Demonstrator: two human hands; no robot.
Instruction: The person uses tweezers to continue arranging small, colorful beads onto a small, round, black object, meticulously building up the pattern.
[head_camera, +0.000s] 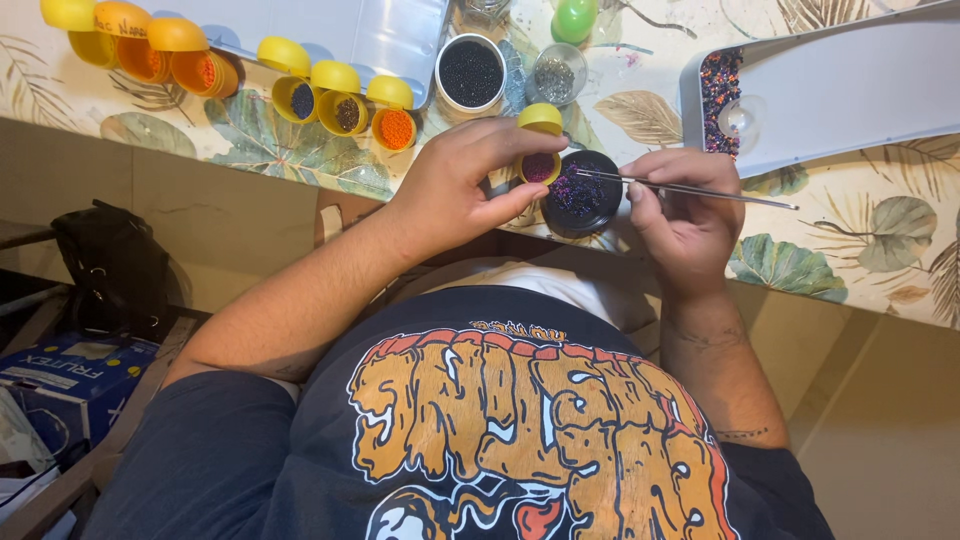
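Where the leaf-patterned worktop (860, 230) meets its near edge, I find a round black dish (583, 192) of mixed purple and dark beads, and I take that dish as my landmark. My left hand (462, 185) lies just left of the dish, its grip closed round a small yellow hinged capsule (540, 150); the lower half holds dark red beads and the lid stands open above it, thumb and fingers pinching the cup from both sides. My right hand (685, 205) sits just right of the dish, its grip closed on a thin metal needle tool (690, 189) that runs nearly level, its left tip reaching over the dish's upper rim close to the capsule and its other end pointing away to the right. Beyond the dish, further onto the worktop, stand a white round tub (470, 73) of black beads and, beside it, a small clear jar (558, 75) of silvery beads, with a green capsule (575, 18) further back. Left of the dish and well apart, a row of open yellow capsules (340, 98) shows dark, brown and orange beads; more orange-lidded ones (150, 45) lie further left. Right of the dish, a white tray (850, 90) holds a heap of mixed purple and orange beads at its left end. Below the worktop edge, to the far left, a black bag (115, 270) and a blue carton (70, 380) rest on the floor.
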